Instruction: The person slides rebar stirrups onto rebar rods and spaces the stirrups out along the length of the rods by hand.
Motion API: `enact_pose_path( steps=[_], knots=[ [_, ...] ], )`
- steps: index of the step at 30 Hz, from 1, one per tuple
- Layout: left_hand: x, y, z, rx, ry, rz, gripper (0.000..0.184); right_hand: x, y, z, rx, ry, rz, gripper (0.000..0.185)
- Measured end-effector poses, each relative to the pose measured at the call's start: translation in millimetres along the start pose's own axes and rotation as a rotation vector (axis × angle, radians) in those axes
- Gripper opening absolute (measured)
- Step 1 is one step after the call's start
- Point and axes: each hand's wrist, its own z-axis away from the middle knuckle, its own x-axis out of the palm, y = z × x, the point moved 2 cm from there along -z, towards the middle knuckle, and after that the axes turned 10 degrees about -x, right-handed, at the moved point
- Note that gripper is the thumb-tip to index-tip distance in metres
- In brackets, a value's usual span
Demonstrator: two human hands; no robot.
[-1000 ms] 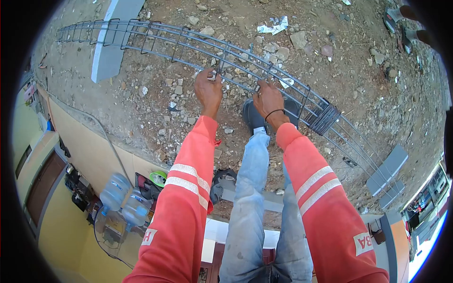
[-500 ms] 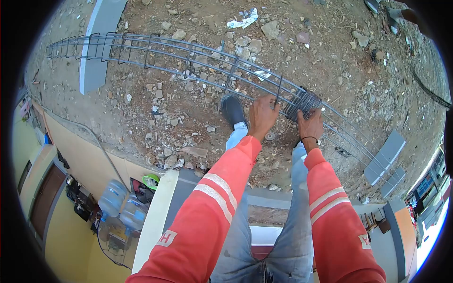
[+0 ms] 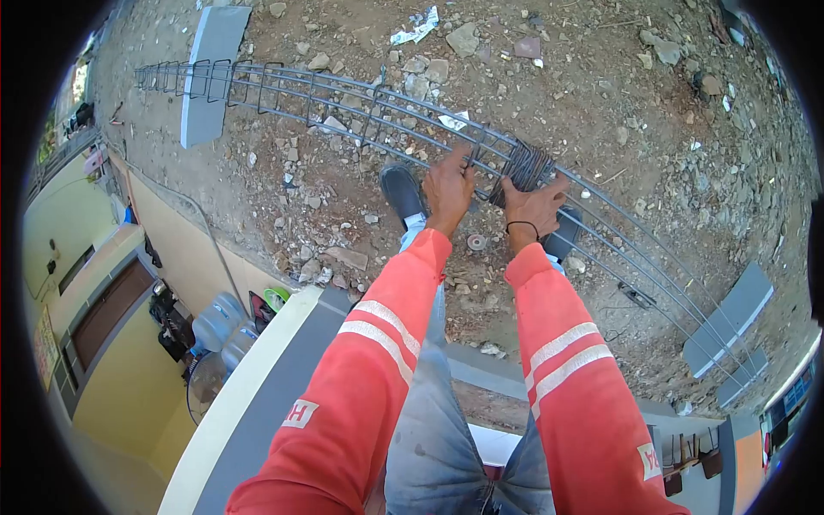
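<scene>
The person now has both hands at the tightly packed bundle of rings (image 3: 528, 166) on the cage of long steel bars (image 3: 371, 114), whereas a second ago both were further left along the bars, among the spaced rings, with the bundle beyond the right hand. The work in hand therefore seems to centre on the bundle rather than on the spaced rings. The right hand (image 3: 534, 209) sits against the bundle's near side, thumb and forefinger spread apart; whether it grips or only presses cannot be told. The left hand (image 3: 450, 190) is curled at the near bar, just left of the bundle and beside a single ring (image 3: 476, 144); its fingertips are partly hidden, so its hold cannot be told either. The cage stretches above the stony ground (image 3: 618, 112), crossing the left grey board (image 3: 202, 120) between its top and bottom edges, while the bars' right ends reach over the lower part of the right grey board (image 3: 748, 296). The left shoe (image 3: 402, 190) stands near the cage's near side; the right shoe (image 3: 566, 236) shows just beside the right hand.
</scene>
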Motion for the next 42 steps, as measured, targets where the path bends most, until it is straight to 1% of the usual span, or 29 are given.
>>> enact_pose_path(
  steps=[5, 8, 9, 10, 12, 13, 15, 16, 18, 19, 21, 22, 24, 26, 28, 29, 30, 31, 32, 33, 34, 35, 36, 38, 40, 42],
  knots=[
    [6, 6, 8, -0.041, 0.135, 0.039, 0.033, -15, 16, -2, 0.035, -0.084, -0.06, 0.108],
    [-2, 5, 8, -0.065, 0.194, 0.055, 0.031, -5, 18, 0, 0.001, -0.059, -0.077, 0.108],
    [-6, 5, 5, -0.076, 0.216, 0.052, 0.03, -3, 20, -2, -0.076, -0.063, -0.115, 0.106],
    [-10, 6, 2, -0.087, 0.219, 0.064, 0.03, 1, 27, -4, -0.087, -0.061, -0.103, 0.106],
    [-17, 3, 0, -0.089, 0.282, 0.125, 0.027, 7, 40, -10, -0.382, -0.034, -0.067, 0.092],
    [-17, -2, -2, -0.103, 0.284, 0.138, 0.027, 3, 46, -15, -0.393, -0.035, -0.053, 0.092],
    [-11, -8, -2, -0.037, 0.29, 0.176, 0.025, -10, 58, -24, -0.505, -0.156, -0.137, 0.072],
    [-9, -8, 4, -0.05, 0.281, 0.19, 0.025, -17, 63, -27, -0.505, -0.157, -0.116, 0.072],
    [-10, -5, 19, 0.03, 0.467, 0.19, 0.024, -27, 64, -33, -0.515, -0.151, -0.151, 0.056],
    [-6, -7, 29, 0.016, 0.472, 0.198, 0.024, -30, 63, -37, -0.62, -0.085, -0.118, 0.049],
    [12, -10, 52, -0.049, 0.298, 0.316, 0.025, -29, 48, -43, -0.656, -0.111, -0.104, 0.045],
    [20, -11, 67, -0.056, 0.299, 0.323, 0.025, -28, 41, -45, -0.674, -0.138, -0.097, 0.042],
    [36, -7, 92, 0.035, 0.185, 0.363, 0.033, -23, 18, -43, -0.72, -0.169, -0.136, 0.041],
    [42, -6, 103, 0.007, 0.19, 0.385, 0.036, -14, -5, -47, -0.77, -0.202, -0.174, 0.039],
    [49, -5, 108, -0.024, 0.189, 0.401, 0.039, -1, -22, -52, -0.855, -0.287, -0.004, 0.038],
    [52, -6, 106, -0.074, 0.178, 0.457, 0.039, 1, -29, -56, -0.858, -0.293, 0.001, 0.038],
    [54, -8, 105, -0.123, 0.168, 0.51, 0.039, -1, -37, -60, -0.967, -0.151, 0.077, 0.039],
    [57, -9, 103, -0.129, 0.172, 0.508, 0.039, 0, -43, -64, -1.073, -0.004, 0.148, 0.041],
    [61, -9, 102, -0.164, 0.177, 0.579, 0.037, 5, -43, -73, -1.078, -0.01, 0.147, 0.041],
    [64, -9, 100, -0.197, 0.182, 0.652, 0.035, 11, -44, -83, -1.101, -0.126, 0.199, 0.042],
    [68, -8, 99, -0.201, 0.187, 0.655, 0.035, 17, -41, -92, -1.121, -0.242, 0.253, 0.045],
    [73, -7, 99, -0.242, 0.136, 0.806, 0.034, 20, -36, -95, -1.159, -0.331, 0.216, 0.047],
    [78, -4, 98, -0.278, 0.085, 0.958, 0.033, 19, -33, -102, -1.166, -0.331, 0.219, 0.047],
    [84, 2, 101, -0.311, 0.114, 0.967, 0.032, 13, -26, -107, -1.074, -0.404, 0.386, 0.047],
    [86, 6, 105, -0.34, 0.143, 0.966, 0.031, 7, -19, -106, -1.065, -0.387, 0.399, 0.048],
    [87, 11, 108, -0.362, 0.086, 0.996, 0.031, 1, -12, -103, -1.055, -0.368, 0.41, 0.049]
  ],
)
